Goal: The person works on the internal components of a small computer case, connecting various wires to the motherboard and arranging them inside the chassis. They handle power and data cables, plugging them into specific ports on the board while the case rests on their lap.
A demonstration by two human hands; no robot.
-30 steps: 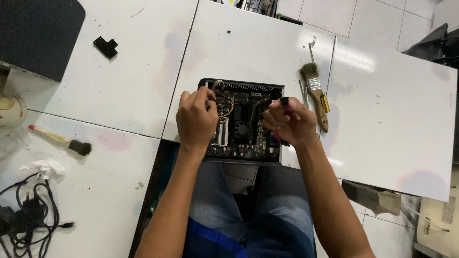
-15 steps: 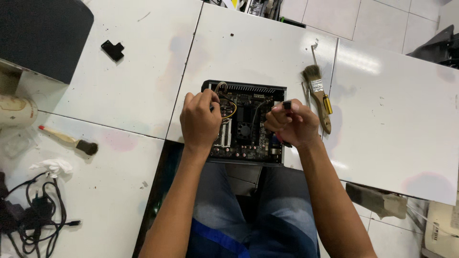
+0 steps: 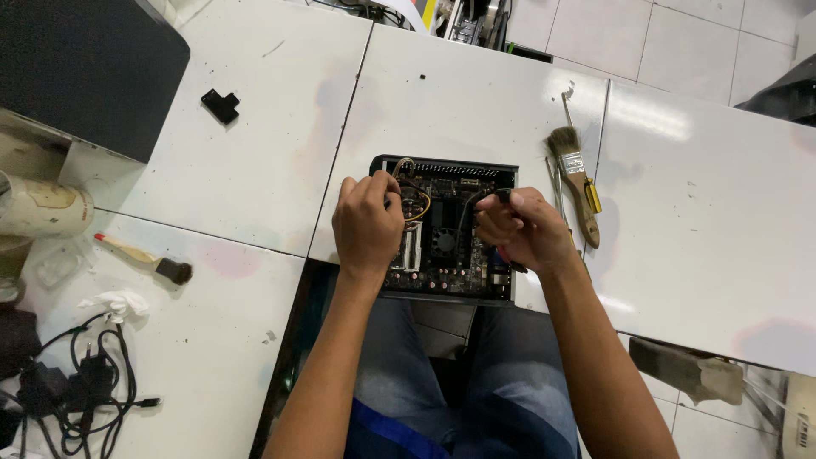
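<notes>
An open small black computer case [image 3: 445,167] with its circuit board [image 3: 442,246] exposed lies on the white table [image 3: 459,93] in front of me. My left hand [image 3: 367,223] rests over the board's left side, fingers curled among the coloured wires near the top left corner. My right hand [image 3: 520,228] is closed around a black cable [image 3: 473,204] that arches over the board's right side. A small fan sits at the board's middle.
A paint brush [image 3: 573,174] and a yellow-handled screwdriver [image 3: 592,195] lie right of the case. A small brush [image 3: 146,260] lies at left, with a black bracket [image 3: 220,104], tangled black cables [image 3: 72,387], crumpled tissue [image 3: 115,303] and a dark panel [image 3: 81,64].
Both hands stay on the case. My right hand has shifted slightly with the black cable; my left hand has settled lower over the wires at the board's left.
</notes>
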